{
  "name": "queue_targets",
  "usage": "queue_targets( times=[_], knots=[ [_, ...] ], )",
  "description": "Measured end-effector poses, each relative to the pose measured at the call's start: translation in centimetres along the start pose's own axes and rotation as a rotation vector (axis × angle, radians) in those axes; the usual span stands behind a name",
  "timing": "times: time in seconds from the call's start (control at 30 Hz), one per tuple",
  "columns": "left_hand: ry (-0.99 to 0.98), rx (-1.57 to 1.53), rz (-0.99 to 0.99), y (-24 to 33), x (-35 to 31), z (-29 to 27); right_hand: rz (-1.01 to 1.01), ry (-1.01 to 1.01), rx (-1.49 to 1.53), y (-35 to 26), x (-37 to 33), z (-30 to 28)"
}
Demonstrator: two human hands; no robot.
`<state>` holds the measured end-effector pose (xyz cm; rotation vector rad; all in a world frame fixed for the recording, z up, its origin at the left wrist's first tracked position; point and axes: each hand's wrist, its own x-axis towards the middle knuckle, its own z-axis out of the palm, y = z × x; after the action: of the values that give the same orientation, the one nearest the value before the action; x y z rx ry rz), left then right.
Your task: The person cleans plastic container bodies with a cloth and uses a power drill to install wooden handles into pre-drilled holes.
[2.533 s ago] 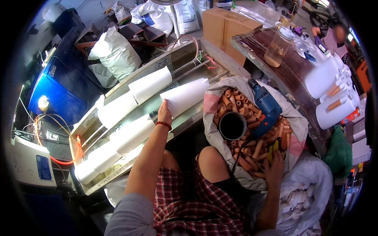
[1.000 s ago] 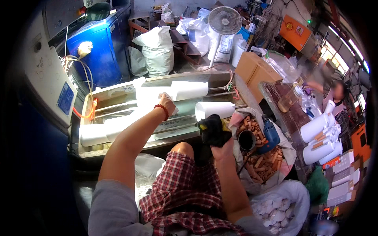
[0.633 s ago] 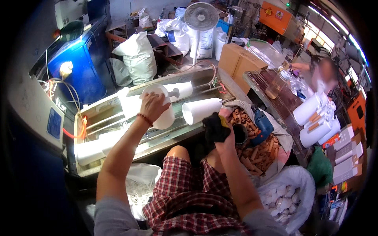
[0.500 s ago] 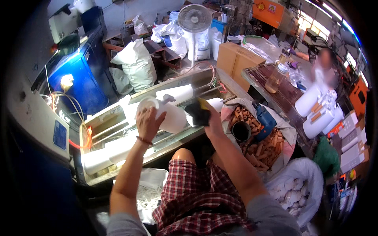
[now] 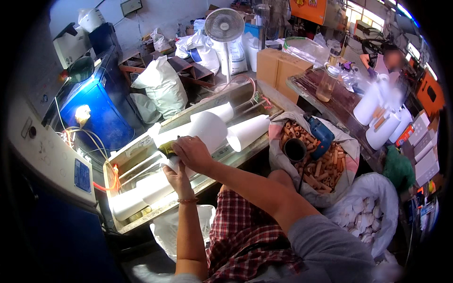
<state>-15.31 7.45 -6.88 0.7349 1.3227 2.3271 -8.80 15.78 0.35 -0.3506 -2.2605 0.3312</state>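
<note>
A white plastic cylinder (image 5: 206,131) is tilted over the trough, one rounded end up and to the right. My left hand (image 5: 178,178) is closed on its lower left end from below. Just above, my right hand (image 5: 194,153) is closed around a yellow and black hand tool (image 5: 167,150), which is at that same end. The tool's working tip is hidden, so I cannot tell its kind. My right forearm crosses in front of me. Beneath my hands, the long trough (image 5: 141,218) holds more white cylinders, among them a tapered one (image 5: 252,131) on the right.
Right of the trough stands a sack (image 5: 347,181) of short brown tubes, with a blue power drill (image 5: 321,137) and a dark cup (image 5: 295,150). Nearer is a bag of white discs (image 5: 361,221). A jug (image 5: 327,85) stands on the bench; a person works beyond.
My right hand has moved left with the tool, from right of the cylinder to its left end. The left hand has shifted down to hold the cylinder from below. The view has turned slightly.
</note>
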Motion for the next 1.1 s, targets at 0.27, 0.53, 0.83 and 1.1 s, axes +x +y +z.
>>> queue_targets(
  times=[0.27, 0.53, 0.83, 1.1],
  knots=[
    [0.092, 0.04, 0.018, 1.9, -2.5, -0.5, 0.032, 0.275, -0.276, 5.5, -2.1, -2.9],
    [0.11, 0.008, 0.019, 2.7, -3.2, 0.5, -0.323, 0.046, 0.018, -0.9, -5.8, -2.4],
    [0.113, -0.024, -0.088, 5.1, -5.4, 2.8, 0.293, 0.538, 0.272, 2.9, -7.3, -3.6],
    [-0.112, -0.389, -0.484, 4.6, -8.2, 3.8, 0.62, 0.396, 1.476, 2.1, -12.5, -6.7]
  ],
)
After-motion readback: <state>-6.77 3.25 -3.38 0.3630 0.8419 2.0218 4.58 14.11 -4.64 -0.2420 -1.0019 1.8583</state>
